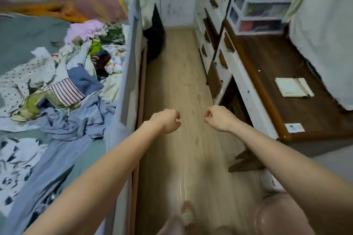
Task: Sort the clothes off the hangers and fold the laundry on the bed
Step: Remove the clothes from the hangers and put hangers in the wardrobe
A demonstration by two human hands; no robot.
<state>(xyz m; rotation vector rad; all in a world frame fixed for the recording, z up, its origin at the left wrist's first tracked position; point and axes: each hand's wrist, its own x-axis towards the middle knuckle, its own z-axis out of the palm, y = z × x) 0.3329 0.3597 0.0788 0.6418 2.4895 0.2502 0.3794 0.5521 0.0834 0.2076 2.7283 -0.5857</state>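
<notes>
- The wide bed with the grey-green sheet (23,44) is my landmark; one bed, taking up the whole left side of the room, with one grey padded rail along its near edge.
- On that bed lies one tangled heap of unfolded laundry (72,74). I cannot count the pieces exactly: a crumpled blue-grey garment (76,120), a pink-and-dark striped cloth (65,91), a white dotted fabric (24,76), a lilac piece (86,28) and a green one show among others. No hangers can be made out.
- To the right of the bed runs one strip of pale wooden floor (179,82), where the person stands.
- Further right of the bed, across the floor, is one dark brown wooden surface (267,74) carrying one open white notebook (293,87) and one small card.
- Both bare arms reach out over the floor, beside the bed rail. The left hand (168,120) and the right hand (217,117), two in all, are curled into loose fists and grip nothing.
- I would judge that no garment is in hand yet, so folding has hardly begun. The next move calls for turning left toward the bed, opening the fingers and lifting a single piece clear of the heap.
</notes>
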